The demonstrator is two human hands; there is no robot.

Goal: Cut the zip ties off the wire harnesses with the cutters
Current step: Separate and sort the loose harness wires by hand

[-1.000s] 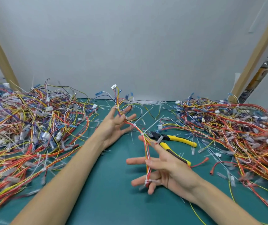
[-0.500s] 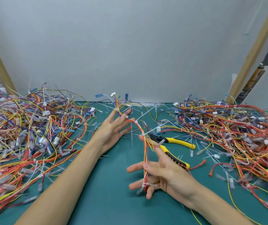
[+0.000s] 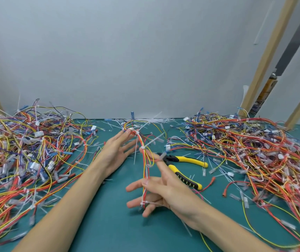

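- Wire harness: mat centre, drawn straighter than a second ago; zip ties exposed for cutting.
- Left hand: 11 o'clock, fingers flat, tips touching far end.
- Right hand: thumb pinching near end.
- Cutters: 2 o'clock, unheld.

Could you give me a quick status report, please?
Left hand open, fingertips at thin red-and-yellow wire harness; right hand pinches it lower down. White zip ties still on. Yellow-handled cutters lie unheld beside right hand.
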